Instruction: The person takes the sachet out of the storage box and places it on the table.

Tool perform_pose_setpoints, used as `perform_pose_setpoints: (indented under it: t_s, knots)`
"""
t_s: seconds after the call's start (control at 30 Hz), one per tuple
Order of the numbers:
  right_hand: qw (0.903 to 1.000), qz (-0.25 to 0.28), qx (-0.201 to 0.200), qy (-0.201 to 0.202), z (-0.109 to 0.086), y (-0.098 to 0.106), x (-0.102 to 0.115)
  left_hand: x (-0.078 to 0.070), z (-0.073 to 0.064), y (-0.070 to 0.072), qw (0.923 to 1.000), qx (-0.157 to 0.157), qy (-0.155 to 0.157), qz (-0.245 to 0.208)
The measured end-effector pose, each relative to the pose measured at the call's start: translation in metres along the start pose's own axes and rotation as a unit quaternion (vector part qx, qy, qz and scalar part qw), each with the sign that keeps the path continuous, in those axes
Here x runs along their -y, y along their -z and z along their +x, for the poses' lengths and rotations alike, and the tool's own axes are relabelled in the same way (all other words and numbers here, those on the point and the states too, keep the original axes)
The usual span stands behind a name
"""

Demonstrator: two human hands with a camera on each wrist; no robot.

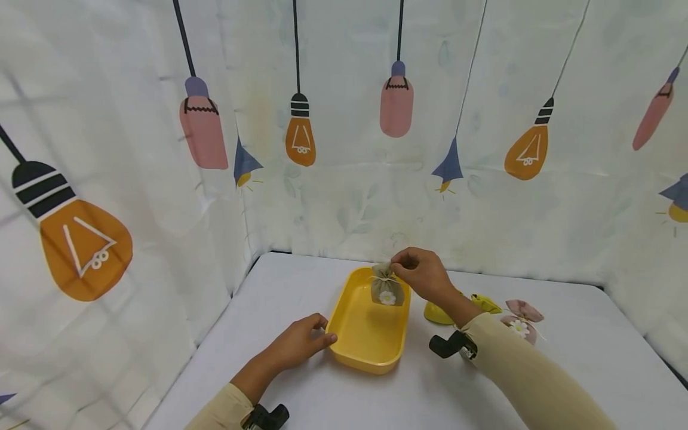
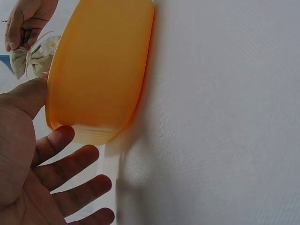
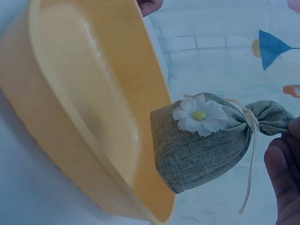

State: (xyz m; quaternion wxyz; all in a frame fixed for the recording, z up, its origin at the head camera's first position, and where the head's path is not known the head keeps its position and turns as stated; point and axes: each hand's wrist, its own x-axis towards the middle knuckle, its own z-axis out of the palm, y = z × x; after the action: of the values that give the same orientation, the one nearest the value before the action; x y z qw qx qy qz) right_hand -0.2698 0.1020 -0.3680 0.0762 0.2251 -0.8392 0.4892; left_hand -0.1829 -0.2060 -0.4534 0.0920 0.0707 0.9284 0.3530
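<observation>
My right hand (image 1: 421, 275) pinches the gathered neck of a grey-green drawstring pouch (image 1: 387, 292). The pouch has a white flower with a yellow centre and a cream cord tied round its neck. It hangs over the far end of a yellow plastic tub (image 1: 368, 364); in the right wrist view the pouch (image 3: 201, 145) is near the tub's rim. At the tub's near left side, my left hand (image 1: 298, 340) holds the rim between thumb and index finger. The left wrist view shows the other fingers (image 2: 84, 187) of that hand spread and free of the tub.
Right of the tub, partly behind my right forearm, lie a yellow pouch (image 1: 441, 315) and a pink pouch (image 1: 524, 325) with a white flower. Everything stands on a white-covered table (image 1: 301, 394). Curtains (image 1: 344, 197) printed with lamps hang behind and to the left.
</observation>
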Motion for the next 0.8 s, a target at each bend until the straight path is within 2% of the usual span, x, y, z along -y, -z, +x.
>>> perform_pose_setpoints:
  t_s: [0.27,0.8]
  knots:
    - [0.9996,-0.022,-0.016,-0.005,-0.012,0.015,0.001,-0.001,-0.001,0.0,0.9999,-0.004,-0.014,-0.002]
    - [0.9983,-0.045,-0.033,-0.018,-0.032,0.046,-0.003,-0.001,0.0,0.0,0.9999,-0.006,-0.01,0.002]
